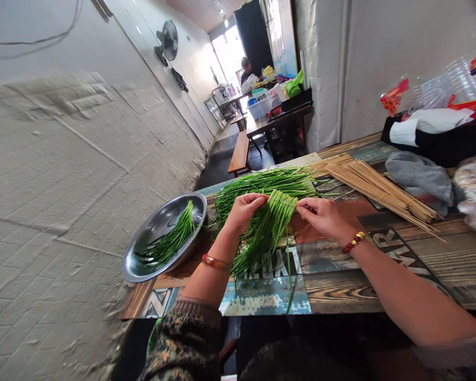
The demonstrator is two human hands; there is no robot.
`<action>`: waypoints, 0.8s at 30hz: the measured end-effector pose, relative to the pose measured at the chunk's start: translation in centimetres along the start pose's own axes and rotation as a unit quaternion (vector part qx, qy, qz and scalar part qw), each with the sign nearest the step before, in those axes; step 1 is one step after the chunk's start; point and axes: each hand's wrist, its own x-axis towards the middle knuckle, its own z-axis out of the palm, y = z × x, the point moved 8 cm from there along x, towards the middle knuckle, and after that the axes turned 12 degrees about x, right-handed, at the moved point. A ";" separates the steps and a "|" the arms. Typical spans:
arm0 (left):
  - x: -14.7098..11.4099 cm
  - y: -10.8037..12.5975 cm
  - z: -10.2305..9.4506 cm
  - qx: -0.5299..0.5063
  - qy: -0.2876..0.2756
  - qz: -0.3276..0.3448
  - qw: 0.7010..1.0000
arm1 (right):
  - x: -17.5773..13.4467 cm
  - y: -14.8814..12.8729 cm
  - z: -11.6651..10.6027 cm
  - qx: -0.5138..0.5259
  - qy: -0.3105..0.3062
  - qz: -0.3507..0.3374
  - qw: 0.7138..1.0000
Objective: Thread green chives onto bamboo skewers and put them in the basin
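At the near left, a brown-and-black camouflage-patterned sleeve [188, 338] covers part of the left forearm, with an amber-coloured bangle [216, 263] farther up it. At the right, a bracelet of dark red and gold beads [353, 242] circles the other wrist. Over a table with a multicoloured wood-plank top [341, 293], a flat bunch of long, thin green stems [269, 227] is held between the hands, its loose ends trailing toward the near edge. The left hand [244, 211] is clamped on the bunch's left side; the right hand [319, 214] pinches its right edge, thumb against fingertips. To the left, a wide, shiny steel bowl [154, 222] holds more stems. Just beyond the hands lies a larger pile of green stems [257, 185]; to its right, thin tan wooden sticks [384, 188] lie beside a crumpled grey plastic bag [420, 177]. Farther off stand a brown wooden bench [239, 151] and a person in dark clothing [248, 74].
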 end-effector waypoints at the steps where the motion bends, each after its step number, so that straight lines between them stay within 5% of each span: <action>1: 0.0 0.0 0.0 0.001 0.001 0.001 1.000 | 0.0 0.0 0.0 -0.003 -0.001 -0.002 1.000; 24: 0.3 0.6 -0.2 0.028 0.034 0.001 0.999 | -0.1 0.4 0.2 -0.033 -0.009 0.010 0.999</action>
